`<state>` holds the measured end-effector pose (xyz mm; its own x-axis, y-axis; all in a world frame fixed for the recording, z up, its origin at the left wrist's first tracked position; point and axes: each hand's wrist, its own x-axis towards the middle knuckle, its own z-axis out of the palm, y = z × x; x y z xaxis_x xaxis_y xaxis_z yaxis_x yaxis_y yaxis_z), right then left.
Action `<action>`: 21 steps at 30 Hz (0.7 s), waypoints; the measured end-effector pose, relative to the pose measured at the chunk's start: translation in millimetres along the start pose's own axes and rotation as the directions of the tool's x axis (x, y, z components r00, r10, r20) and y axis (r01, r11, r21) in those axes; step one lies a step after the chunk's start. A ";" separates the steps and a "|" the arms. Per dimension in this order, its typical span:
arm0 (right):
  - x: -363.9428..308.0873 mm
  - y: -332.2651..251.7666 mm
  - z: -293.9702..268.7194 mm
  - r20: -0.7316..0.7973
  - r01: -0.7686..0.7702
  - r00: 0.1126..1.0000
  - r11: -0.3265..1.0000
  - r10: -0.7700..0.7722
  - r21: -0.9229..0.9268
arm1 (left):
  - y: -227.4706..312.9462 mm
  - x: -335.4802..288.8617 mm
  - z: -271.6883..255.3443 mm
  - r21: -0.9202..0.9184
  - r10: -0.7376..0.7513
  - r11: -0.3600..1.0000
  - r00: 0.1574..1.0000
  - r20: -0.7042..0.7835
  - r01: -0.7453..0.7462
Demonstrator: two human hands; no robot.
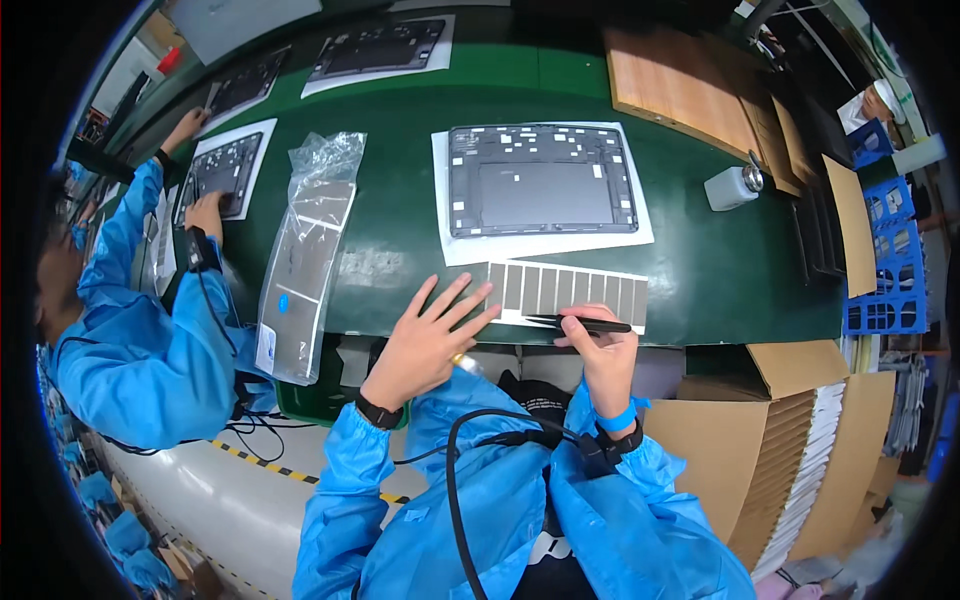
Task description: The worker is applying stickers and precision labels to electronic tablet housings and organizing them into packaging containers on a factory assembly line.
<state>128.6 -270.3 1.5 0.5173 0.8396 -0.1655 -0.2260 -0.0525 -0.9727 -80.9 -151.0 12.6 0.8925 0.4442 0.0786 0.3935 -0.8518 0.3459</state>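
Note:
My right hand (606, 358) holds black tweezers (602, 325), their tips pointing left over the lower edge of a white sheet of grey adhesive strips (573, 288). The sheet lies along the near edge of the green table. My left hand (422, 338) is open, fingers spread, with its fingertips at the sheet's left end; whether they press on it I cannot tell. Just beyond the sheet, a dark tablet back housing (543, 190) with small white pieces on it rests on white paper (462, 252).
Left of me lies a clear plastic bag of grey strip sheets (308, 245). A co-worker's hands (206, 215) are at another tablet housing (226, 170). A white dispenser bottle (733, 188), wooden boards (690, 85) and an open cardboard carton (715, 450) are to the right.

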 end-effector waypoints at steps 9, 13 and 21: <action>12.0 16.1 17.1 -0.126 -0.035 0.991 0.999 0.033 -0.014 | -2.9 10.8 14.7 -0.017 0.067 0.998 0.997 -0.049 -0.068; 14.4 18.5 17.0 -0.132 -0.017 0.991 0.996 0.006 -0.084 | -9.0 8.3 15.2 0.027 0.106 0.994 0.994 -0.013 -0.106; 14.0 19.7 19.3 -0.172 -0.012 0.985 0.993 -0.008 -0.115 | -10.0 7.2 14.6 0.042 0.137 0.990 0.990 0.033 -0.138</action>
<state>115.6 -249.2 -16.8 0.6531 0.7348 -0.1834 -0.1362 -0.1243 -0.9829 -75.2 -143.3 -4.0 0.9448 0.3139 0.0942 0.2752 -0.9159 0.2923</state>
